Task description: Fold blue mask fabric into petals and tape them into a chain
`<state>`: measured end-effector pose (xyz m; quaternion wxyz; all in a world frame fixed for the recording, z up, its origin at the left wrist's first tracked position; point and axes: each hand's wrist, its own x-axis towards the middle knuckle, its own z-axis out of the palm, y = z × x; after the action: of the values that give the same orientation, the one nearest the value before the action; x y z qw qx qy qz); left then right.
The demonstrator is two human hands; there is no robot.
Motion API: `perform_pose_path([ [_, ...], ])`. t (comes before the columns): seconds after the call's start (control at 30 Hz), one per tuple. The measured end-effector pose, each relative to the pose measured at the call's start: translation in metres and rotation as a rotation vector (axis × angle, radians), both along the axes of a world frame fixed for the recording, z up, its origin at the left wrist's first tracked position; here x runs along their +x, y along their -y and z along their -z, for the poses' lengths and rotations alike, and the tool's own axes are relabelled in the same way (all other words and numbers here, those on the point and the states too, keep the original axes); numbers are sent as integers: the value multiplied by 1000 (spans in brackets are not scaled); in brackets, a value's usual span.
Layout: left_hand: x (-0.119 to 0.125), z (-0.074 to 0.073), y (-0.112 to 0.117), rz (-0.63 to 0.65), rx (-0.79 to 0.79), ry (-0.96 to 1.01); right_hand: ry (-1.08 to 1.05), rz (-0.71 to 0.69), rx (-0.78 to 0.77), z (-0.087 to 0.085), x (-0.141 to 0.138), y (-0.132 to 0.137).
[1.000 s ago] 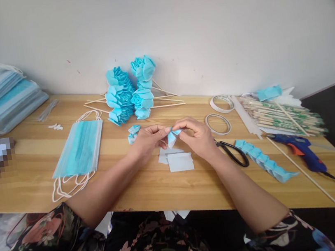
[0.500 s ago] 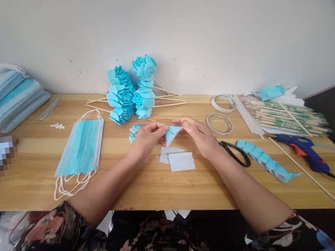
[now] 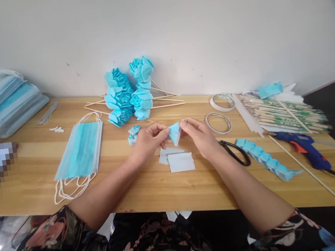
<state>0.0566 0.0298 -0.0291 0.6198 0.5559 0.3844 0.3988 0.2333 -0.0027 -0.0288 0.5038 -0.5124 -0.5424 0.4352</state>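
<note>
Between my hands is a small blue piece of mask fabric (image 3: pixel 175 134), folded into a triangle with one corner pointing down. My left hand (image 3: pixel 152 139) pinches its left corner between thumb and finger. At its upper right corner, my right hand (image 3: pixel 197 133) pinches it too. Two pale cut pieces of fabric (image 3: pixel 181 162) lie overlapping on the table just below. Beside my left hand, a few folded blue pieces (image 3: pixel 133 133) are partly covered by it. Scissors (image 3: pixel 236 153) with black handles rest against my right wrist, their blades hidden.
Blue fabric roses (image 3: pixel 120 97) on thin sticks lie near the wall. Face masks (image 3: pixel 79 148) are left, with a larger stack (image 3: pixel 2 103) behind. Right are tape rolls (image 3: pixel 218 123), a strip of blue folded petals (image 3: pixel 267 159), a glue gun (image 3: pixel 306 149) and wrapped chopsticks (image 3: pixel 284 113).
The folded piece has turned so its point faces down. My right fingers have closed onto its upper right corner, while my left hand stays on the left side.
</note>
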Motion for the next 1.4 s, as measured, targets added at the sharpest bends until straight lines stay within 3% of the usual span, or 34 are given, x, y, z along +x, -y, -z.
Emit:
perform_pose_path([
  [0.23,-1,-3,1,-82,1,68,68,-193,-64,-6,-4,2],
  [0.6,0,0,1,-38,-33,26,117,17,2,2,1,0],
  [0.83,0,-6,2,44,-47,-9,122,51,39,3,2,1],
  [1.13,-1,-3,1,35,-41,-25,31,28,44,1,0,-1],
  [1.4,0,-5,3,50,-18,-86,133,24,82,1,2,1],
])
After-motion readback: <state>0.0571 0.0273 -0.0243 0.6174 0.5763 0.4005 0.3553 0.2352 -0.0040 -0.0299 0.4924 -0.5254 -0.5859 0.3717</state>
